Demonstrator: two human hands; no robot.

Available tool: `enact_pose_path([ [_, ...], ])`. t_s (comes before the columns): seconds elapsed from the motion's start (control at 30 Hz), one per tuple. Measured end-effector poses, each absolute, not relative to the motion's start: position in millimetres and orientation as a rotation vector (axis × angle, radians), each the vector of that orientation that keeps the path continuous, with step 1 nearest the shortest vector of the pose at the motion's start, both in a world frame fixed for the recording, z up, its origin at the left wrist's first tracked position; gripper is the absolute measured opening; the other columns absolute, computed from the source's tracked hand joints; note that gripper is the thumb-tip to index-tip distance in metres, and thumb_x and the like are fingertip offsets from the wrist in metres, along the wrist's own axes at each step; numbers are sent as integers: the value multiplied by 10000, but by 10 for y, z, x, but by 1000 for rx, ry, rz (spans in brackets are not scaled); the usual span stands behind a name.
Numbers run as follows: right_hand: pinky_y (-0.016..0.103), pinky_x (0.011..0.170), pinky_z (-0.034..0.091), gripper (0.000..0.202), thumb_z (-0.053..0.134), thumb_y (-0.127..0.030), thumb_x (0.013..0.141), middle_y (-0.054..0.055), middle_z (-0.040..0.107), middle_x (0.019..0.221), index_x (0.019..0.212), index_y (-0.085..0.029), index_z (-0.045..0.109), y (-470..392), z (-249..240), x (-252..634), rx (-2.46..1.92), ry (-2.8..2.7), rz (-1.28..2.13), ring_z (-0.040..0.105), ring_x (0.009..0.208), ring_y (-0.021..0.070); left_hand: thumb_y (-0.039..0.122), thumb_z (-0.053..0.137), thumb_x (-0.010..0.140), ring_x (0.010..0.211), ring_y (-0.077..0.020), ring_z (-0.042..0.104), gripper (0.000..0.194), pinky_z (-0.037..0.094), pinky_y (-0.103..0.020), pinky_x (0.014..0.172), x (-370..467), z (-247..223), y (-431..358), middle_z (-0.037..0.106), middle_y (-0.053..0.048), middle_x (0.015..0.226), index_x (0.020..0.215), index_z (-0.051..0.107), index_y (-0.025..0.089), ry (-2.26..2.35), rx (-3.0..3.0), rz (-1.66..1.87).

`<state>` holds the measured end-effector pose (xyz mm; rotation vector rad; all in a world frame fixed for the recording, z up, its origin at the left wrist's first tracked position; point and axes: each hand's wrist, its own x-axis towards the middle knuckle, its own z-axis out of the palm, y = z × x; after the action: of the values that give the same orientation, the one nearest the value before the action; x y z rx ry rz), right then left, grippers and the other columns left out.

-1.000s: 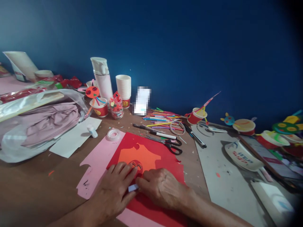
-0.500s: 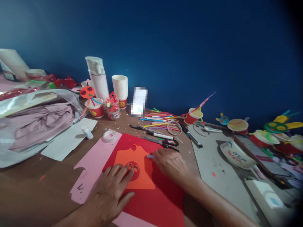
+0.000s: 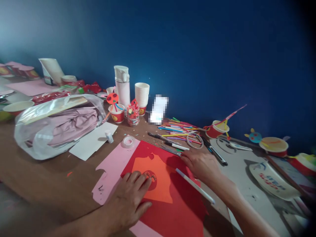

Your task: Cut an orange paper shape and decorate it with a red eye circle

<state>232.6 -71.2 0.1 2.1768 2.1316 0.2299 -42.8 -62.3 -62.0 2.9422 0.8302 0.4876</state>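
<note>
My left hand [image 3: 132, 196] lies flat, fingers apart, on the orange paper [image 3: 163, 181], its fingertips at a red oval [image 3: 151, 184] with drawn lashes. The orange sheet rests on a larger red sheet [image 3: 172, 217], with pink paper [image 3: 112, 168] below. My right hand [image 3: 201, 164] is at the red sheet's upper right edge, over the scissors [image 3: 172, 150], whose handles it hides; its fingertips are too unclear to tell if they grip. A pale pen [image 3: 195, 186] lies on the red sheet, just below that hand.
Behind are a tape roll [image 3: 128, 141], a glue stick [image 3: 109, 136], coloured sticks [image 3: 177, 128], a marker [image 3: 176, 145], stacked cups [image 3: 142, 95] and a white flask [image 3: 122, 87]. A plastic bag [image 3: 37, 138] is at left. Decorated cups [image 3: 217, 130] and a white fan-shaped piece [image 3: 271, 181] are at right.
The pale pen has left my right hand and lies on the red sheet. My right hand has moved up to the scissors. The whole view has shifted left.
</note>
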Motion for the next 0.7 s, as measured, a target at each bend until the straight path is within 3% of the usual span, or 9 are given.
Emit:
enact_pose_path([
  [0.17, 290, 709, 436, 212, 510, -273, 896, 116, 669, 995, 1000, -196, 678, -397, -72, 2432, 2213, 2167, 330, 606, 963, 243, 345, 517, 854, 1004, -281, 476, 402, 397, -427, 828, -430, -651, -621, 583, -96, 1127, 1223, 508, 186, 851, 2958, 498],
  [0.3, 306, 764, 421, 189, 517, -236, 895, 123, 664, 925, 930, -159, 686, -284, -194, 2531, 2184, 2252, 336, 603, 930, 241, 353, 519, 856, 1011, -279, 472, 411, 385, -425, 840, -432, -660, -616, 581, -90, 1142, 1234, 502, 192, 848, 2961, 481],
  [0.47, 321, 837, 384, 245, 420, -224, 950, 112, 661, 977, 1040, -153, 636, -397, -146, 2465, 2045, 2491, 294, 581, 943, 213, 366, 542, 845, 993, -282, 470, 422, 388, -412, 807, -431, -636, -618, 582, -97, 1126, 1222, 514, 180, 828, 2973, 482],
  [0.57, 254, 750, 379, 240, 426, -306, 954, 43, 660, 879, 994, -216, 645, -588, -52, 2281, 1804, 2706, 146, 576, 834, 150, 357, 552, 845, 990, -288, 466, 428, 387, -430, 816, -429, -614, -619, 575, -107, 1118, 1227, 518, 167, 836, 2975, 420],
  [0.7, 267, 536, 265, 374, 386, -379, 964, 7, 568, 643, 736, -187, 613, -857, 36, 2024, 1458, 2994, 19, 458, 553, 108, 428, 530, 859, 963, -289, 466, 439, 401, -434, 778, -425, -601, -602, 568, -111, 1130, 1208, 538, 162, 806, 2941, 325],
])
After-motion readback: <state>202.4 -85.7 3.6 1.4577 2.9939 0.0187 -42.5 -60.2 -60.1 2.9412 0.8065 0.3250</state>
